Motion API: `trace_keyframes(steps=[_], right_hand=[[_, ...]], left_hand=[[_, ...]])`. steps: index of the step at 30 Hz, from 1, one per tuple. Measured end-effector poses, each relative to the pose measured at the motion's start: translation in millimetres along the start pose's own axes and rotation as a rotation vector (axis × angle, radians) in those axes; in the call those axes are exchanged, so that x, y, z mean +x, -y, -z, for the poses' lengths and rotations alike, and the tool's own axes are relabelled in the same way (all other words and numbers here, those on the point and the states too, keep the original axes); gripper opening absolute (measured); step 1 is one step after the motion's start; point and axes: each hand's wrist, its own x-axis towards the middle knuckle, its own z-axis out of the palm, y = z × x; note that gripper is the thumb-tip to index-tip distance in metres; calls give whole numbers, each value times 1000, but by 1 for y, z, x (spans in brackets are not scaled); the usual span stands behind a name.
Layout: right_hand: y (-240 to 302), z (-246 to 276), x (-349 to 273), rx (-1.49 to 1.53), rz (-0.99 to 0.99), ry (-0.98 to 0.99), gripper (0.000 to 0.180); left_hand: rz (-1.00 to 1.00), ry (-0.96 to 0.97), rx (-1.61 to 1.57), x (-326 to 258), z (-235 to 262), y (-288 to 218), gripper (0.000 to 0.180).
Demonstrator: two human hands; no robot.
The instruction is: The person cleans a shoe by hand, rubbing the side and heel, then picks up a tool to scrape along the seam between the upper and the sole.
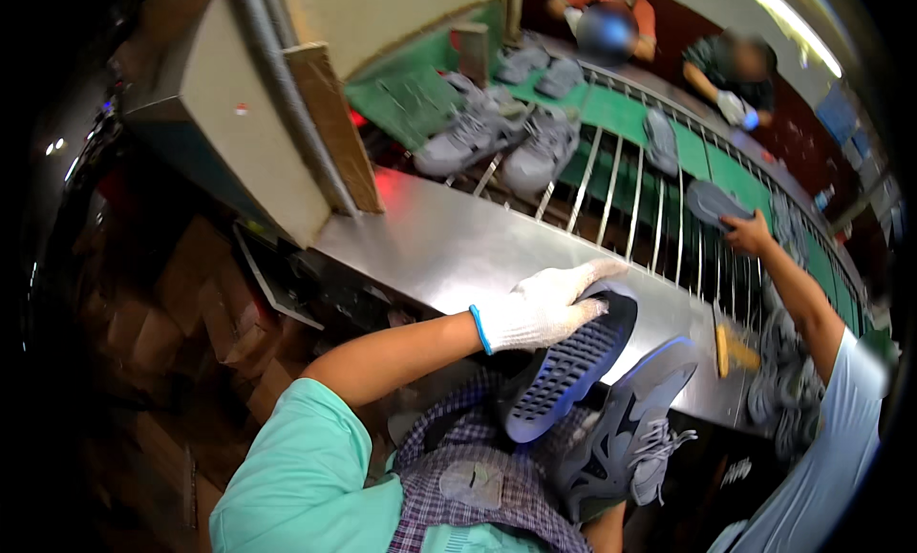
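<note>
My left hand [554, 309], in a white knit glove with a blue cuff, grips a shoe sole [570, 372] by its upper end. The sole is dark with a blue edge, and its hollow grid side shows. Close beside it, a grey lace-up shoe upper [626, 429] is held up tilted, its bottom turned toward the sole. My right forearm [607, 529] runs up behind this upper from the lower edge. The right hand's fingers are hidden by the upper, which it holds. Between the sole and the upper there is a narrow gap.
A steel ledge [420, 233] borders a roller conveyor [611, 195] carrying grey shoes [473, 138] and green boards. At right, a co-worker's bare hand [750, 233] holds a grey sole [712, 204]. A yellow-handled brush [735, 350] lies on the ledge. Two people work across the line.
</note>
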Motion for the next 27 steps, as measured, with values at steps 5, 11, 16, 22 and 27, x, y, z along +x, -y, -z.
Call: trace_keyframes(steps=[5,11,16,22,27], right_hand=[[13,-17,0,-19,-56,12,80],[-24,-29,23,118,-91,91,85],[-19,-29,3,117,-87,86,89],[-7,-24,-14,-2,-94,70,87],[-13,-22,-15,-151,4,0,79]], left_hand=[[-256,57,-164,-18,-79,33,61],[-173,196,-495,-4,-83,18,46],[-163,300,-471,-5,-82,-2,44],[-174,365,-407,-2,-74,-5,42],[-191,411,-339,5,-70,-8,43]])
